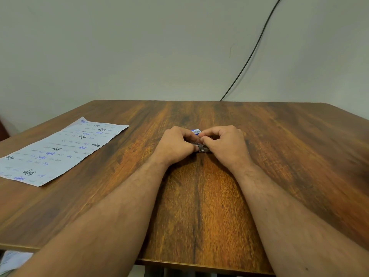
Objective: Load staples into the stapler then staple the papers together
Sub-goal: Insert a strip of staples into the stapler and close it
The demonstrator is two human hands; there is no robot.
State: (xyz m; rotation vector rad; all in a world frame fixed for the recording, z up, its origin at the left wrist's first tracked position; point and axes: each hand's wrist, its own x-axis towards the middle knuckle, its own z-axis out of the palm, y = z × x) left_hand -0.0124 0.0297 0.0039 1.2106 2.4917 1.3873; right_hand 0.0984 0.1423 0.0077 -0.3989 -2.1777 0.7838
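A small dark metal stapler (201,147) lies at the middle of the wooden table (199,206), mostly hidden between my two hands. My left hand (175,143) grips its left end and my right hand (225,144) closes over its right end, fingertips meeting above it. Just behind my fingers a small blue and white staple box (195,131) peeks out. The papers (58,150), covered in handwritten scribbles, lie flat at the table's left side, well away from both hands.
A black cable (253,50) runs down the pale wall to the table's back edge. Some paper (14,260) shows below the table's front left edge. The table's front edge is close to my forearms.
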